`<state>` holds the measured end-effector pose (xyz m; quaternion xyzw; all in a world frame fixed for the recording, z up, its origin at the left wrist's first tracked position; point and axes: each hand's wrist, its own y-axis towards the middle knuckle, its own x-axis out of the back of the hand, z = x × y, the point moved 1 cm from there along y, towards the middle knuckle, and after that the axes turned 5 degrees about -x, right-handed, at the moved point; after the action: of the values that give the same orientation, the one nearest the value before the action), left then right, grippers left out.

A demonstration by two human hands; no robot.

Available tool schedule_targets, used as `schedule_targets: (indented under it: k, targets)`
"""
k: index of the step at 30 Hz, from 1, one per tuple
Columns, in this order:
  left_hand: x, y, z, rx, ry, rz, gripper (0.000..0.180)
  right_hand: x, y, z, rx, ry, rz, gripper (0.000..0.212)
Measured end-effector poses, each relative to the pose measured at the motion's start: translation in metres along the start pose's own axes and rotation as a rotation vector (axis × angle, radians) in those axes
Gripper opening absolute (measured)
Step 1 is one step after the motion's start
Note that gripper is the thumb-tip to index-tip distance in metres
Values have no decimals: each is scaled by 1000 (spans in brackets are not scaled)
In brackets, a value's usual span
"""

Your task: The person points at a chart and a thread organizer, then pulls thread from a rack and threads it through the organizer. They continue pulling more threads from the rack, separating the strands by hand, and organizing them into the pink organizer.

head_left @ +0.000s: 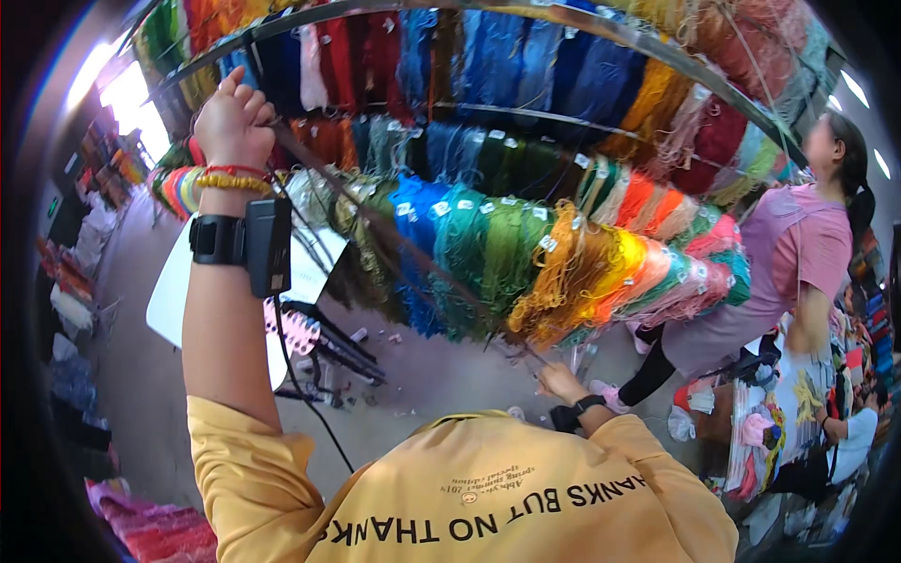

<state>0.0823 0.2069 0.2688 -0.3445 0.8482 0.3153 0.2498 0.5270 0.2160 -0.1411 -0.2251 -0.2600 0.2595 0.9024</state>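
Note:
A long, thin dark pole (389,235) slants across in front of me, from upper left down toward the lower right. My left hand (233,124) is raised high at the upper left, its fingers curled around the pole's upper end. Lower down, near my body, my right hand (560,381) is closed on the lower end. Just behind the pole hang bundled thread skeins, among them blue skeins (419,253), green skeins (511,249) and yellow-orange skeins (591,272), many with small white tags. Whether any skein touches the pole, I cannot tell.
A curved metal rail (563,14) runs above more skeins in red, blue and gold. At the right a person in pink (798,244) stands close to the racks. A table (788,403) with threads lies behind that person. White board (174,291) is beside my left arm.

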Motion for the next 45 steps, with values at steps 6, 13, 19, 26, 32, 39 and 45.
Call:
schedule_targets:
  k: [6, 13, 19, 26, 32, 39, 45]
  targets:
    - [28, 5, 20, 21, 20, -51, 15, 34, -13, -118, -408, -88, -122, 27]
    - [74, 33, 4, -5, 266, -168, 21, 66, -32, -122, -416, 489, -264, 21]
    - [38, -73, 79, 563, -127, 313, 31, 40, -6, -28, -2, 329, -195, 14]
    - [29, -164, 100, 911, -530, 495, 58, -20, -65, 236, 783, 239, -158, 16]
    - [33, -181, 101, 916, -539, 519, 56, -45, -97, 304, 1093, -85, -388, 18]
    - [43, -182, 95, 902, -328, 382, 43, -62, -76, 290, 915, 447, -88, 14]
    - [48, -184, 100, 875, -357, 401, 39, -63, -75, 275, 927, 242, -190, 18]
